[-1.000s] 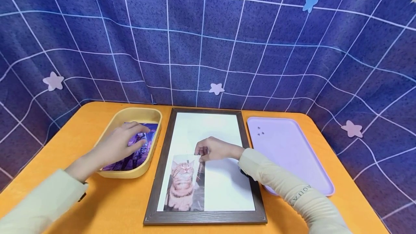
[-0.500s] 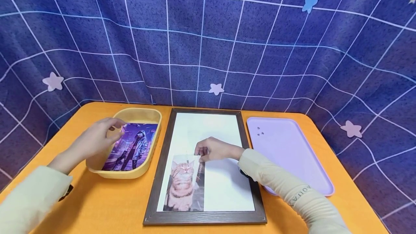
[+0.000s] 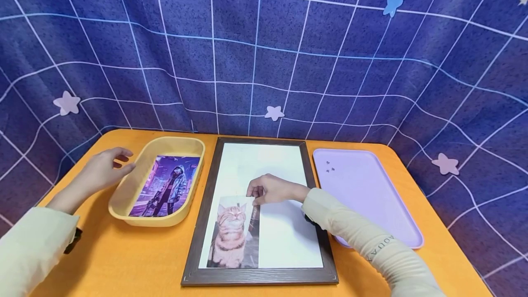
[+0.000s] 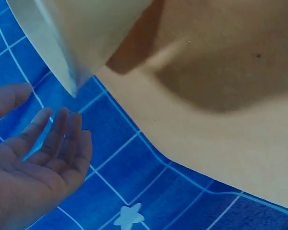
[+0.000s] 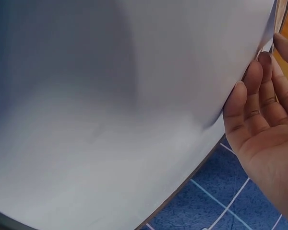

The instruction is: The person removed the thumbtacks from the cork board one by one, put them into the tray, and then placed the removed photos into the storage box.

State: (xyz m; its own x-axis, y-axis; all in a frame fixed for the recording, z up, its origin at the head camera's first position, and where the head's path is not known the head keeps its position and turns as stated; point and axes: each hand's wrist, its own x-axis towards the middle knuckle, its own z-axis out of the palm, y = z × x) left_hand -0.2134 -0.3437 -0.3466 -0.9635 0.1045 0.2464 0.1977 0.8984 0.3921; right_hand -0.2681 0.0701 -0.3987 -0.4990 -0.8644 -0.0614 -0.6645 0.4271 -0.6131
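Observation:
A cat photo [image 3: 230, 237] lies at the lower left of a white board [image 3: 290, 237] inside a dark brown frame [image 3: 260, 276]. My right hand [image 3: 277, 189] pinches the photo's top right corner between thumb and fingers; the right wrist view shows these fingers [image 5: 252, 103] at the paper's edge. To the left, my left hand [image 3: 101, 171] hovers beside a yellow basket [image 3: 117, 203], holding nothing, its fingers loosely bent. In the basket lies a purple picture [image 3: 167, 187] of a hooded figure. The left wrist view has the empty palm [image 4: 38, 163] below the basket's wall [image 4: 91, 28].
A lilac tray [image 3: 367, 196] stands right of the frame, with three tiny dark pieces [image 3: 330, 167] near its far left corner. Behind the orange table [image 3: 136, 260] hangs a blue gridded cloth [image 3: 247, 58] with stars. My right forearm reaches across the tray's near part.
My left hand has moved left, from over the purple picture to outside the basket's left rim, leaving the picture in the basket. The right hand and cat photo have stayed put.

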